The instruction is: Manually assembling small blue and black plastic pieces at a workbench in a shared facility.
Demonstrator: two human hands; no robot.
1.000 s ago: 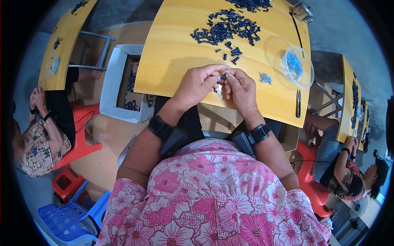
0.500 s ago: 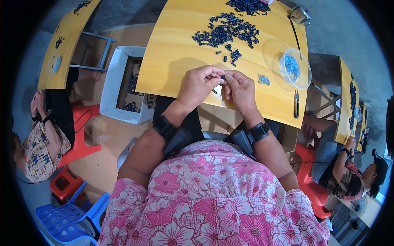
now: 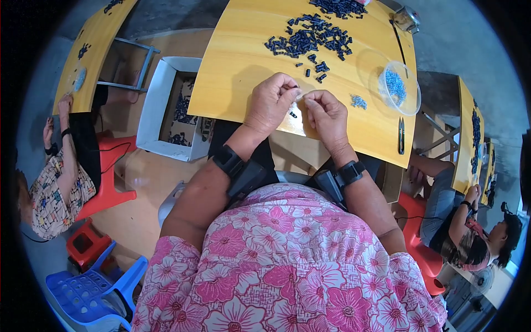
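Note:
Above the near edge of the yellow table, my left hand pinches a small black plastic part, its dark end just showing at the fingertips. A short gap away, my right hand is closed in a pinch. Whatever lies between its fingertips is too small to make out. Below my hands, a single black part lies on a bright, shiny patch of the tabletop. Farther back spreads a heap of short black cylindrical parts. To the right of my hand sits a little pile of pale blue bits.
A clear round tub of blue bits stands at the right, with black snips nearer me. A metal can is at the far right corner. Left of the table, a white box holds black parts. Co-workers sit on both sides.
My hands, which met around the black part, have come apart a little; the left rose slightly. At the left, the co-worker's hand has reached up to their table edge.

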